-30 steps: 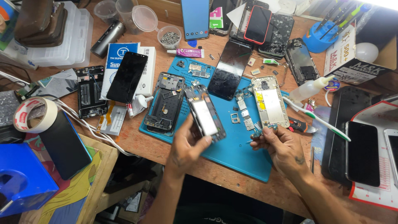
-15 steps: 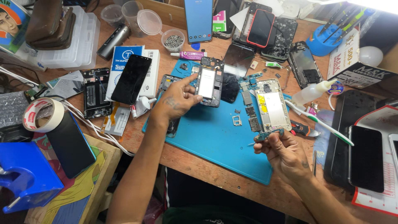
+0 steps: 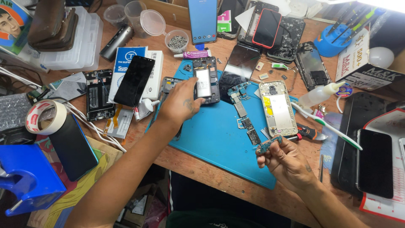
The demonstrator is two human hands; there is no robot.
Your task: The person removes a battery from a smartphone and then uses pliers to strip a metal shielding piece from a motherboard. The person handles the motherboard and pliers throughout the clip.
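Head view: your left hand [image 3: 182, 103] reaches across the blue mat [image 3: 219, 143], its fingertips grasping the lower edge of one open phone frame [image 3: 206, 80] that lies flat at the mat's far side. Your right hand [image 3: 287, 162] is pinched around one small circuit board [image 3: 269, 145], lifted just above the mat's near right part. Between your hands, one gold phone back [image 3: 277, 107] lies on the mat, with three loose boards [image 3: 244, 114] in a line beside it. One toothbrush [image 3: 327, 124] lies right of it, and one tape roll [image 3: 44, 117] sits far left.
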